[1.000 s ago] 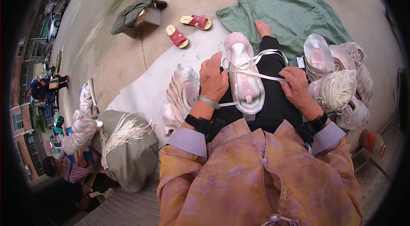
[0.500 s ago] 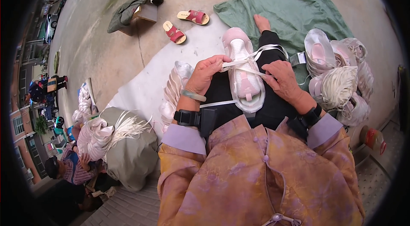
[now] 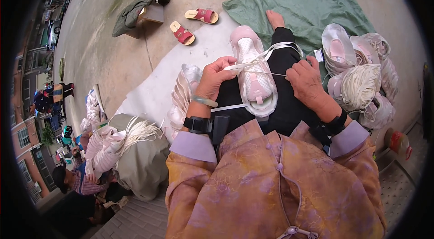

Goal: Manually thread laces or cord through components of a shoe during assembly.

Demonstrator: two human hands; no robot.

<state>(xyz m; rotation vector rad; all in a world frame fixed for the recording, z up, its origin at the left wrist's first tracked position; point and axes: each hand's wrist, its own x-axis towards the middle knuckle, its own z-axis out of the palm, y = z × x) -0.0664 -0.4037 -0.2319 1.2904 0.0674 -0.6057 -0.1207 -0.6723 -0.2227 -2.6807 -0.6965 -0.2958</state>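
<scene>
A pink and white sneaker upper (image 3: 257, 87) lies across my lap, toe pointing away from me. On its left side, my left hand (image 3: 215, 77) pinches flat white shoelace (image 3: 243, 67) between thumb and fingertips. My right hand (image 3: 308, 83), off the shoe's right edge, is closed on a lace strand drawn thin and tight across the shoe. Another length of lace loops over my right leg, and a loose end sticks out left near the heel. The right fingertips are partly hidden by the hand itself.
Stacked pale shoe uppers (image 3: 339, 49) and a bundle of white laces (image 3: 361, 83) lie to my right. More uppers (image 3: 183, 87) stand left. A green cloth (image 3: 298, 2), red slippers (image 3: 184, 35) and a draped box (image 3: 151, 13) are ahead. Another person (image 3: 83, 178) handles uppers at far left.
My right hand has moved right, away from the shoe, pulling the lace strand straight. My left hand stays at the shoe's left side, still pinching lace. The view has shifted slightly.
</scene>
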